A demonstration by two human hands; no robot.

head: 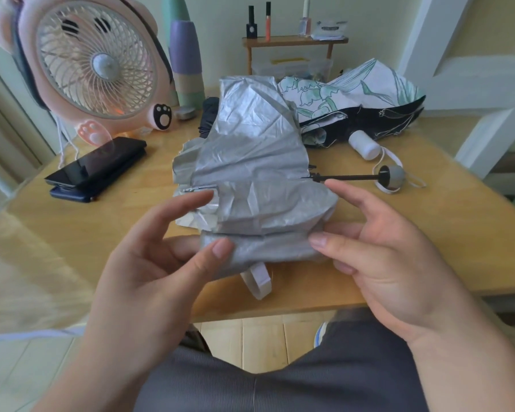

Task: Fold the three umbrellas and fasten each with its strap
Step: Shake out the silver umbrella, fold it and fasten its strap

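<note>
Pink desk fan (95, 63) far left, dark phone (95, 168) flat before it on pale wooden table (72, 233). Left hand (149, 263) pinches near fold of silver umbrella (250, 162), thumb on top, forefinger straight. Umbrella mid-table, canopy crumpled, white strap (259, 278) dangling below the fold. Right hand (384, 254) pinches same fold, forefinger raised. Floral umbrella (354, 102) behind, to the right; small shelf (295, 40) of bottles at the wall; white door (473, 69) far right
</note>
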